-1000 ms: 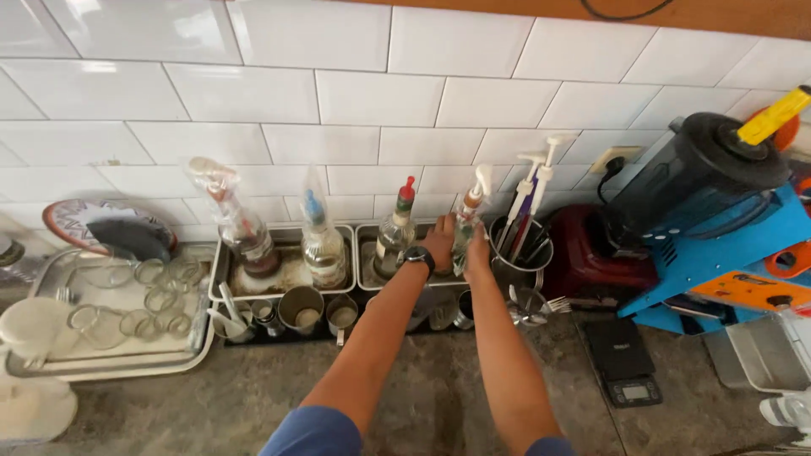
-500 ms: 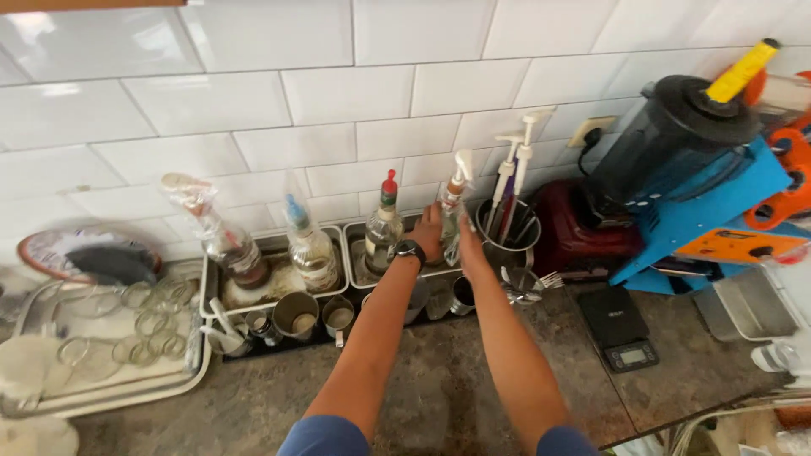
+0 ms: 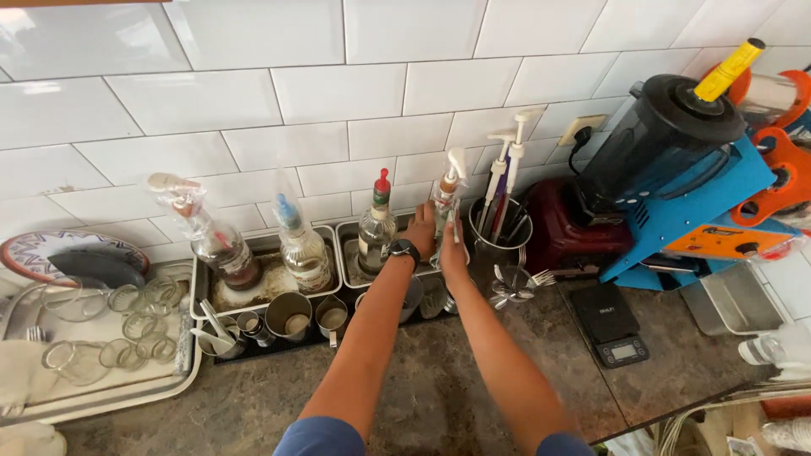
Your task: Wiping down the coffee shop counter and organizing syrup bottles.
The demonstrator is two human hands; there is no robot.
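Pump bottle [image 3: 445, 203] stands in a metal tray [image 3: 348, 272] against the tiled wall [image 3: 338, 101], hemmed between a red-capped bottle [image 3: 377, 226] and a steel utensil cup [image 3: 500, 241]. Bare countertop [image 3: 439, 397] lies open nearer the person. Left hand [image 3: 420, 230] and right hand [image 3: 451, 250] both clasp the pump bottle's sides.
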